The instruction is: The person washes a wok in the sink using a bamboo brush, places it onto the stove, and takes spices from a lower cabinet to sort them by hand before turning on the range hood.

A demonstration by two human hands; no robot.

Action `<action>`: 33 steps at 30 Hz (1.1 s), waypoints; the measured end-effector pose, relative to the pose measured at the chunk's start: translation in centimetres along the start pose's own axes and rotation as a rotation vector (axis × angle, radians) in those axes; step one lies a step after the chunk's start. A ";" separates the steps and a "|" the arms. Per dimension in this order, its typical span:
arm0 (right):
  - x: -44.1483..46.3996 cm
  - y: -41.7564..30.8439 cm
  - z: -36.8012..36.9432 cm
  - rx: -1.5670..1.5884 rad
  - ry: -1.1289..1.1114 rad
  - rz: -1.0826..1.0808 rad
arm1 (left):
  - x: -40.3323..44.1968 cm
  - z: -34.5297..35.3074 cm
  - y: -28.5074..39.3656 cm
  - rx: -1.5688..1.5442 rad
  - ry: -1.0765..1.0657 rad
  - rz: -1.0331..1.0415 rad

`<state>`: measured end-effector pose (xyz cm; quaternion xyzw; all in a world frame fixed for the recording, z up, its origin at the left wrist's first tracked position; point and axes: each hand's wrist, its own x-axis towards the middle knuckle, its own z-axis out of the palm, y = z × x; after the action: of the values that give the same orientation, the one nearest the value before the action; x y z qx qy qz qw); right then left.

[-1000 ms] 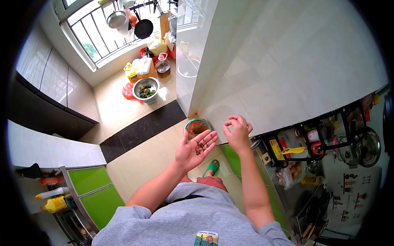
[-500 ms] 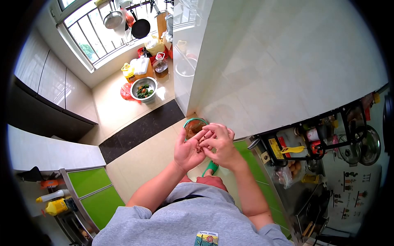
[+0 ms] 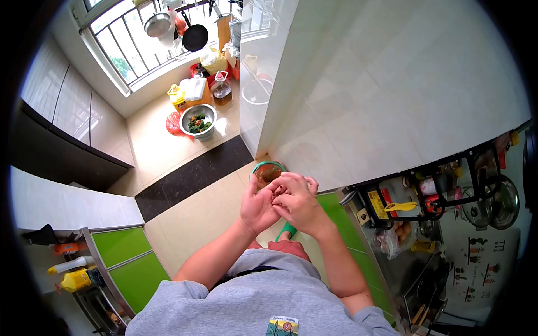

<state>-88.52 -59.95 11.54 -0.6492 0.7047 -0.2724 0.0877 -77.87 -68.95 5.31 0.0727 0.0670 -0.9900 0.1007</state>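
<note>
My left hand (image 3: 256, 210) is turned palm up and cupped, holding small reddish-brown pieces (image 3: 279, 192) whose kind I cannot make out. Over that palm bends my right hand (image 3: 304, 206), its fingers curled down among the pieces and partly hiding them. Whether a piece is pinched between the right fingertips cannot be seen. Just beyond both hands, on the floor against the wall corner, stands a bin (image 3: 265, 171) with a green rim and a brownish inside, partly covered by my fingers.
A metal bowl (image 3: 214, 117) of leafy greens sits on the floor by the window, near oil jugs (image 3: 221, 92) and a red bag (image 3: 173, 124). A dark threshold strip (image 3: 193, 178) crosses the floor. On the right are a black rack (image 3: 386, 223) and counter; green cabinets (image 3: 137, 280) stand left.
My right hand has shifted slightly over the left palm, covering more of the small pieces. The left hand stays palm up. The view has moved a little.
</note>
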 end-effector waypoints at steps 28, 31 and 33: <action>-1.0 2.3 1.1 0.604 0.363 0.361 | 0.1 0.1 -0.2 0.176 -0.003 0.095; -1.3 2.8 1.0 0.666 0.387 0.378 | 0.1 0.4 -0.2 0.117 0.034 0.068; -1.2 3.6 0.5 0.541 0.424 0.359 | -0.1 0.5 -0.3 0.094 0.016 0.074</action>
<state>-91.26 -58.88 9.08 -0.3983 0.7123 -0.5569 0.1547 -77.86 -68.74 5.89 0.0879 0.0185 -0.9870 0.1331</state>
